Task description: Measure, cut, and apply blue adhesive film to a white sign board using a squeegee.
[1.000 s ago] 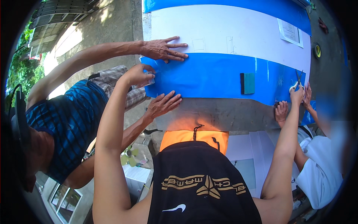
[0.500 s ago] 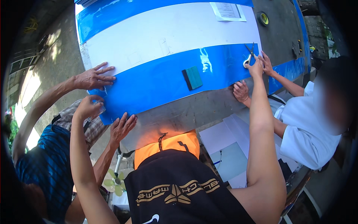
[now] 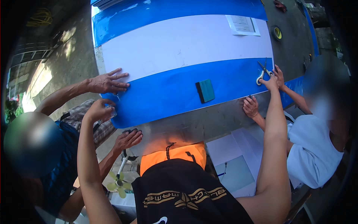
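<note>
A long glossy blue film sheet (image 3: pixel 160 93) lies across the white board (image 3: pixel 194 41). At its left end my left hand (image 3: pixel 100 111) is closed in a pinch on a crumpled bit of clear film (image 3: pixel 113 112). My right hand (image 3: pixel 272 83) is closed at the sheet's right end, its thumb beside the handles of the scissors (image 3: pixel 262 73). These lie on the blue sheet with blades apart. A teal squeegee with a dark edge (image 3: pixel 205 91) rests on the sheet between my hands.
One co-worker's hand (image 3: pixel 108 82) presses the sheet's left end; their other hand (image 3: pixel 128 140) is at the near edge. Another co-worker's hands (image 3: pixel 251 106) are at the right end. Farther off are a paper (image 3: pixel 243 25), a tape roll (image 3: pixel 276 33) and another blue strip (image 3: pixel 179 12).
The whole view has shifted, so the table sits lower and further right. The left co-worker's near hand has come off the sheet's corner. My hands stay at the two ends.
</note>
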Tool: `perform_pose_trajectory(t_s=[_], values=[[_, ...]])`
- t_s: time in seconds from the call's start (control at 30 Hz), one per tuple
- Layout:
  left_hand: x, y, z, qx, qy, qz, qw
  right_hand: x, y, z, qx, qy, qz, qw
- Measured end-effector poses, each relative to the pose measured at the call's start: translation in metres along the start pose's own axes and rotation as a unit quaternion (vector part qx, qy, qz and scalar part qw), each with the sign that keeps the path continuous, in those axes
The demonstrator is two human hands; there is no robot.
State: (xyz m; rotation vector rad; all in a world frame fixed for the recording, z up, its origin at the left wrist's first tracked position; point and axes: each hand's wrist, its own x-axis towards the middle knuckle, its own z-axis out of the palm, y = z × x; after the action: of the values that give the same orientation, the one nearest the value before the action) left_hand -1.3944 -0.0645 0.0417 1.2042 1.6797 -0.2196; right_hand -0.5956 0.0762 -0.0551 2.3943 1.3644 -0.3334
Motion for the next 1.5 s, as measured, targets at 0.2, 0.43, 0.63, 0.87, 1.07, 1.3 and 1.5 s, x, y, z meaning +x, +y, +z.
perform_pose_trajectory(t_s=[0.2,0.43,0.63,0.87,1.07,1.3,1.5], values=[[0.012,0.011,0.0,-0.046,-0.037,-0.049,0.997,-0.009,0.014,0.006,0.104,-0.007,-0.034,0.994],[0.013,-0.012,0.001,-0.022,-0.01,0.026,0.999,-0.191,-0.098,-0.001,0.607,-0.243,-0.053,0.755],[0.029,-0.003,-0.005,-0.046,-0.058,0.037,0.997,-0.426,-0.251,0.05,0.554,-0.665,-0.165,0.472],[0.034,0.004,-0.011,-0.007,-0.077,0.047,0.996,-0.482,-0.321,0.101,0.539,-0.732,-0.163,0.384],[0.038,-0.005,-0.01,0.001,-0.083,0.056,0.995,-0.473,-0.347,0.112,0.552,-0.716,-0.168,0.393],[0.039,-0.001,-0.012,-0.011,-0.092,0.055,0.994,-0.466,-0.357,0.11,0.574,-0.699,-0.158,0.397],[0.042,0.0,-0.013,-0.009,-0.1,0.06,0.993,-0.474,-0.36,0.102,0.612,-0.662,-0.132,0.412]])
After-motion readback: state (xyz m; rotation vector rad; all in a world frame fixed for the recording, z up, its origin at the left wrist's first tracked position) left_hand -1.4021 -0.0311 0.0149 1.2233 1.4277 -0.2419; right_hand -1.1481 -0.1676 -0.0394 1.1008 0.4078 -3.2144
